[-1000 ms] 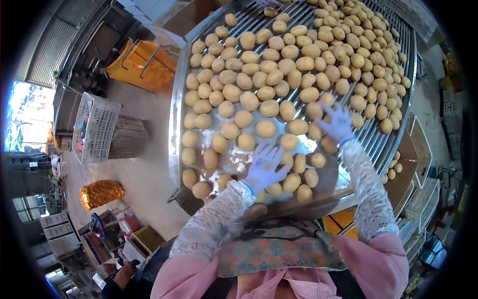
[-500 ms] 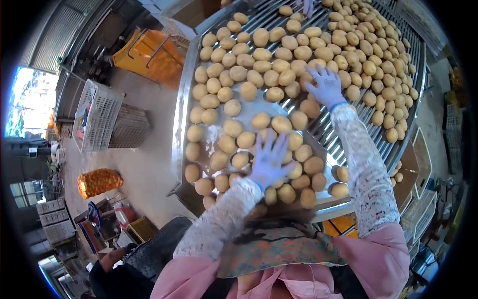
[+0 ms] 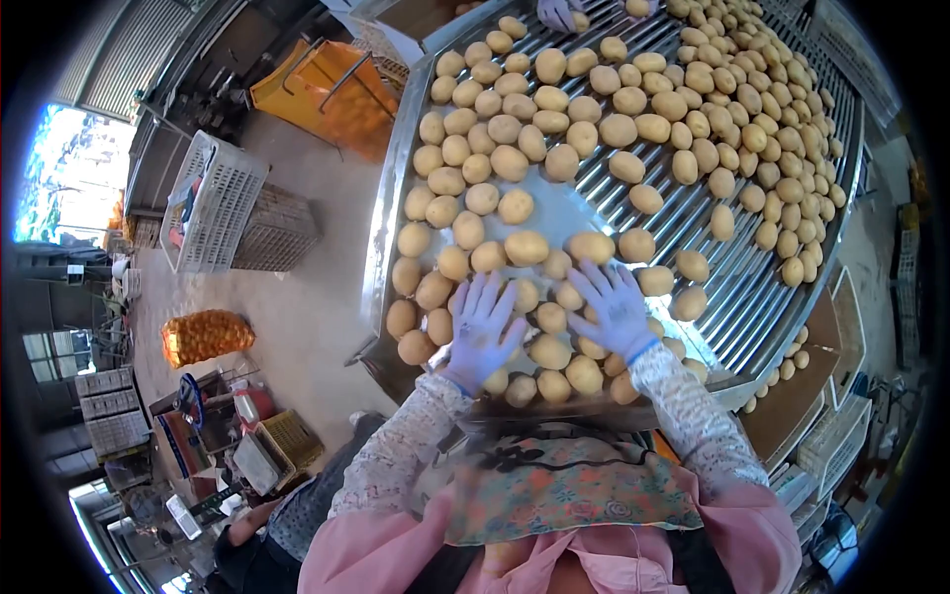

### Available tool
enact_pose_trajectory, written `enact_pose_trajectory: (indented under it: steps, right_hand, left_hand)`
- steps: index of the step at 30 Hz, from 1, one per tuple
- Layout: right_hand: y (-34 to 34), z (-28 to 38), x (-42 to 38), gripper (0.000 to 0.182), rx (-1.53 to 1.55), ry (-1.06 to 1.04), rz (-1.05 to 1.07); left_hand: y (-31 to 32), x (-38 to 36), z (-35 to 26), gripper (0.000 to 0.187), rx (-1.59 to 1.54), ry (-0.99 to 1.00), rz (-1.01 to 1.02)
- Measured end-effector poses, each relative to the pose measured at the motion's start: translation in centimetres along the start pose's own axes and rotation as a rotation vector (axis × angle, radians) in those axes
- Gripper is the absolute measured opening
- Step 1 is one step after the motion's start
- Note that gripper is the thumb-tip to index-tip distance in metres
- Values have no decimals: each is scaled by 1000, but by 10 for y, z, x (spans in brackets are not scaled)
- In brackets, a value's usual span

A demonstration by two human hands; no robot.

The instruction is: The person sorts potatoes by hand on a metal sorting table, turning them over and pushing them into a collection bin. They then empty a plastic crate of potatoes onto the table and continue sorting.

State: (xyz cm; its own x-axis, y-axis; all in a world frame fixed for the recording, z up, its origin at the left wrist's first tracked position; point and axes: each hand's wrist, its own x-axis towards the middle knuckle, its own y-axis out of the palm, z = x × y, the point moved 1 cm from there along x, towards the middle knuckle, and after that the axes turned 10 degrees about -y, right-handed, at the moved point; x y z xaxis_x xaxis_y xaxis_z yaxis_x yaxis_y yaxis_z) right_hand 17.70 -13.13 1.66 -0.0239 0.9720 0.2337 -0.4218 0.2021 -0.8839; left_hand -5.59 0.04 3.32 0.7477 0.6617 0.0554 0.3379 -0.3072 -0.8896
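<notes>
Many round yellow-brown potatoes (image 3: 525, 247) lie on a metal sorting table, partly on a flat sheet-metal plate (image 3: 564, 210) and partly on steel rollers (image 3: 683, 233). My left hand (image 3: 482, 327), in a pale lilac glove, rests spread over potatoes near the table's front edge. Beside it to the right, my right hand (image 3: 616, 312), gloved alike, lies with fingers apart on more potatoes. Neither hand is wrapped round one. The potatoes under both palms are partly hidden.
Another person's gloved hand (image 3: 562, 14) reaches in at the far end, by a potato. A thick heap of potatoes covers the rollers' right side. On the floor to the left are a filled net sack (image 3: 207, 338), a white crate (image 3: 213, 203) and an orange bag on a frame (image 3: 327, 94).
My right hand has come back from the rollers toward my body, near the left hand. My left hand has shifted left and nearer. Potatoes on the rollers and plate have moved.
</notes>
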Motion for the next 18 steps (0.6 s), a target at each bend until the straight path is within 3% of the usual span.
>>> enact_pose_trajectory:
  steps: [4,9,11,14,18]
  right_hand:
    - [-26,17,-57,71,-178,27,42]
    - [-55,11,-109,74,-342,266,35]
    - [-53,14,-123,76,-396,245,6]
    - [-48,42,-130,81,-167,223,172]
    - [-10,77,-108,77,-133,75,128]
  left_hand:
    - [32,9,-15,69,133,41,-66]
    - [32,3,-11,71,226,236,52]
    - [20,-24,4,73,87,41,-9]
    - [-11,-74,29,71,260,-17,49]
    - [-38,-142,75,67,322,-74,63]
